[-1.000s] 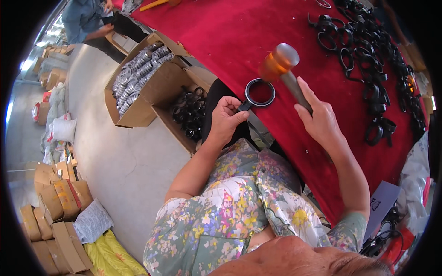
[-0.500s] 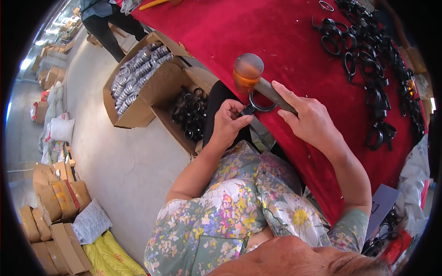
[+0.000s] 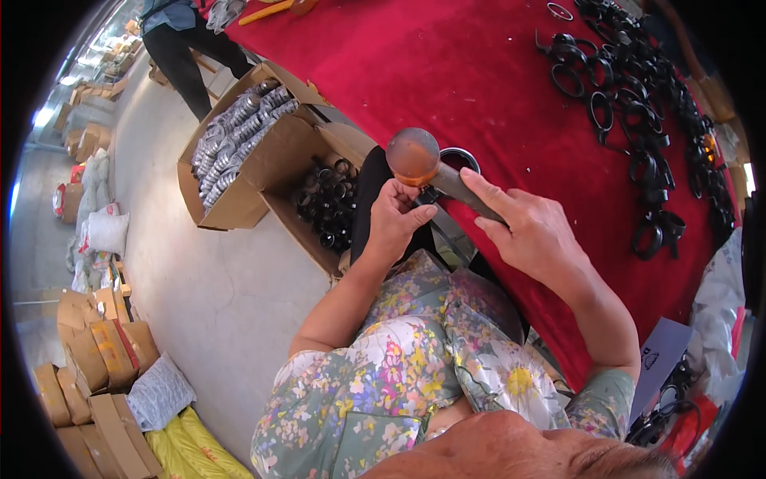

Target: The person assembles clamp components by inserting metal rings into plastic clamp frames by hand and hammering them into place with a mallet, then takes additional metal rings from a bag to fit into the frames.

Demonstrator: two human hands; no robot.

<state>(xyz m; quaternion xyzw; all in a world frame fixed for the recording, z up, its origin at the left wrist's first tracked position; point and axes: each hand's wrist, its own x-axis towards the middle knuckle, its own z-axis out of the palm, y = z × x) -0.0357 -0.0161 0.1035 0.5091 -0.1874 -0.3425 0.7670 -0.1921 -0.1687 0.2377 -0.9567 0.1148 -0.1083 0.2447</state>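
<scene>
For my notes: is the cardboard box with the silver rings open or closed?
Open: the cardboard box has its flaps spread, and silver rings show inside.

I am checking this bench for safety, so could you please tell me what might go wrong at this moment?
The mallet head sits right above the left hand pinching the black ring, so a blow could catch the fingers. The ring lies at the red table edge and might slip off toward the open cardboard boxes.

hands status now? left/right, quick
Left hand: closed, pinching the black ring clamp at the table edge.
Right hand: closed around the handle of the orange-headed mallet, head over the ring.
</scene>
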